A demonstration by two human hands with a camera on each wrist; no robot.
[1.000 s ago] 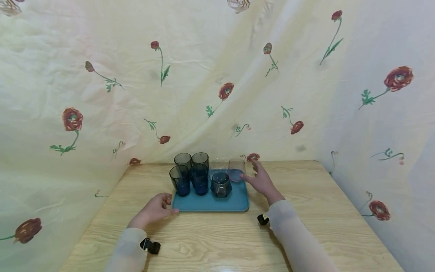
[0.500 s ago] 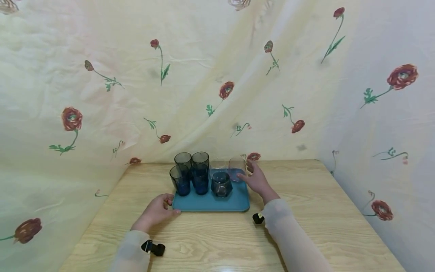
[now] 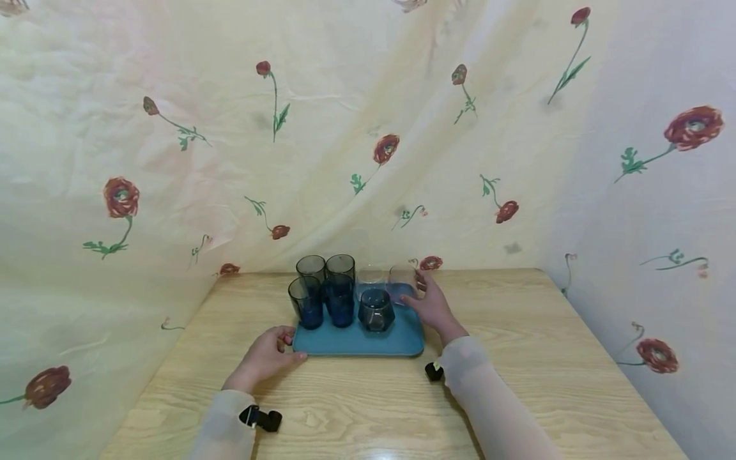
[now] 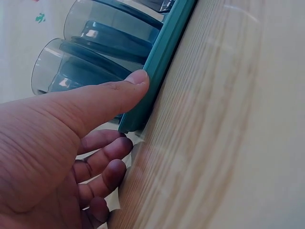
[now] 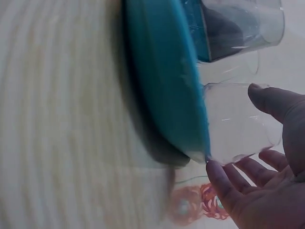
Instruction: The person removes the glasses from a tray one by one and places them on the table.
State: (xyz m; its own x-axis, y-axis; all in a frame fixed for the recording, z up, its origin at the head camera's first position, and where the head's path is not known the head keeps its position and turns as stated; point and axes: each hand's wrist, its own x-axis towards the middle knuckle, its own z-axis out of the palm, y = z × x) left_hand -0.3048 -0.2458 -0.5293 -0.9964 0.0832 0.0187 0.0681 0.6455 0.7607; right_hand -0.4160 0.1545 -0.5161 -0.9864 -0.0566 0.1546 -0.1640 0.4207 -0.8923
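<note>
A blue tray [image 3: 356, 345] lies on the wooden table, bearing several glasses. My left hand [image 3: 264, 359] holds its left front corner. In the left wrist view the thumb [image 4: 136, 78] presses on the tray's rim, while the other fingers curl beside the corner. At the back right of the tray, my right hand [image 3: 434, 309] grips a clear glass [image 5: 238, 119]. The right wrist view has the thumb on one side of this glass and the fingers on the other. A short dark faceted glass [image 3: 376, 312] stands in front of another clear glass [image 3: 370, 276].
Tall dark tumblers [image 3: 306, 303] stand close together on the tray's left half. Wooden tabletop [image 3: 345, 402] stretches around the tray. A flowered cloth [image 3: 345, 128] hangs right behind the table's back edge.
My right hand has shifted slightly left, closing in around the clear glass. The left hand has moved a little right onto the tray's corner. The tray and glasses look unmoved.
</note>
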